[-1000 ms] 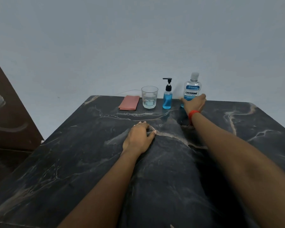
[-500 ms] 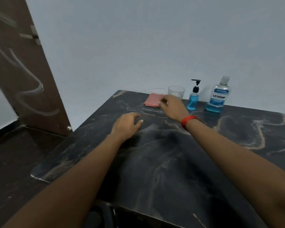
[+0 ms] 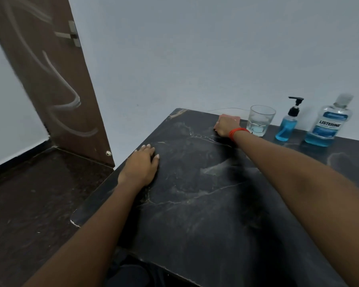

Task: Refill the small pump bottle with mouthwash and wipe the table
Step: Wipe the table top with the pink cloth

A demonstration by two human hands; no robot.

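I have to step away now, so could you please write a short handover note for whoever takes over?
The left hand rests flat on the table. The right hand grips the pink cloth at the far edge, beside the glass. The pump bottle and mouthwash bottle stand closed, right of the glass. Done: cannot tell whether the refill happened. Left: wipe the table.

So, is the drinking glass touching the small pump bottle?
Apart. The head view shows a strip of dark table between the glass and the small pump bottle, which stand side by side.
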